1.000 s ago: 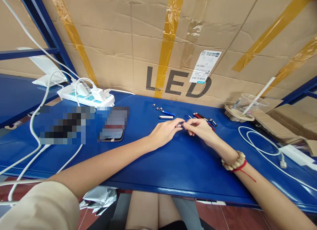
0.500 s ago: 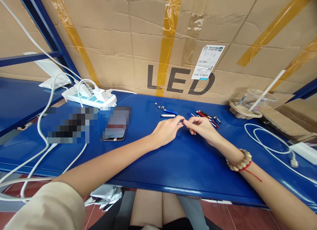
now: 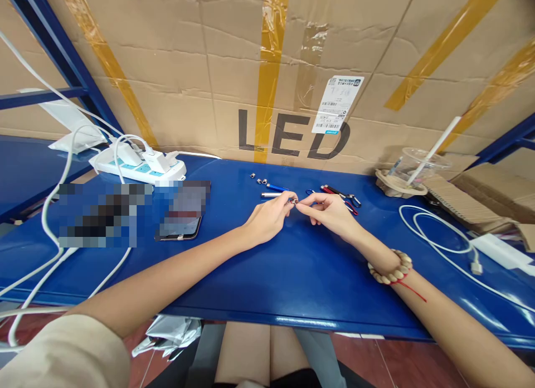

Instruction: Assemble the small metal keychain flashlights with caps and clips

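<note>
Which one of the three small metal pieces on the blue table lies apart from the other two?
The leftmost metal piece, nearest the cardboard; the other two sit close together near the end of the blue stick.

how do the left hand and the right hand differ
The left hand has a bare wrist; the right hand has a beaded bracelet and a red string at its wrist. The left hand's arm shows a pale sleeve, while the right hand's arm shows none. Both have fingertips at a small shiny piece.
</note>
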### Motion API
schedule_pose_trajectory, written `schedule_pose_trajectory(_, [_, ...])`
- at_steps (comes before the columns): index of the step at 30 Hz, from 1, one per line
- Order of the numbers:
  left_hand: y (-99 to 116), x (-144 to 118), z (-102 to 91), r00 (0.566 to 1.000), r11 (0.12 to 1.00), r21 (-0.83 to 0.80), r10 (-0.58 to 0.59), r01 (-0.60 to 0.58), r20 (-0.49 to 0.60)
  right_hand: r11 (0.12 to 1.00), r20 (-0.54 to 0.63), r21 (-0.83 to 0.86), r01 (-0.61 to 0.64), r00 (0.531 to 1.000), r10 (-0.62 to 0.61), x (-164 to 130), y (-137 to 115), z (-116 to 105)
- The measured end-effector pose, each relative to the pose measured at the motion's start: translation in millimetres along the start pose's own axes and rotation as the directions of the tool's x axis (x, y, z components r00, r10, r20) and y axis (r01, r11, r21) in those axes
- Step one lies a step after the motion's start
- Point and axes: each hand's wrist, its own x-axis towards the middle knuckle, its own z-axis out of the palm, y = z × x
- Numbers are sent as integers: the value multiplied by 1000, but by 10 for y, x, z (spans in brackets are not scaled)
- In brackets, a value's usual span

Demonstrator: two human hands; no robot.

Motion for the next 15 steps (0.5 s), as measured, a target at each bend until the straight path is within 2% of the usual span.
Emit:
schedule_pose_trajectory(4, [-12,12,18,999,1000,-9,6,-7,-48,984,-90,-115,137,985,-148,0,46,-34])
schedule_pose_trajectory(8, [-11,5,14,1000,1000,-23,15,-16,-17,936,-87,-194,294,945,-315,-1,80,-74])
schedule_pose_trajectory(15, [-5,-8,3,999,1000,-16,28,-27,26,908,-87,-196,370,916,-392,-16,35,-101])
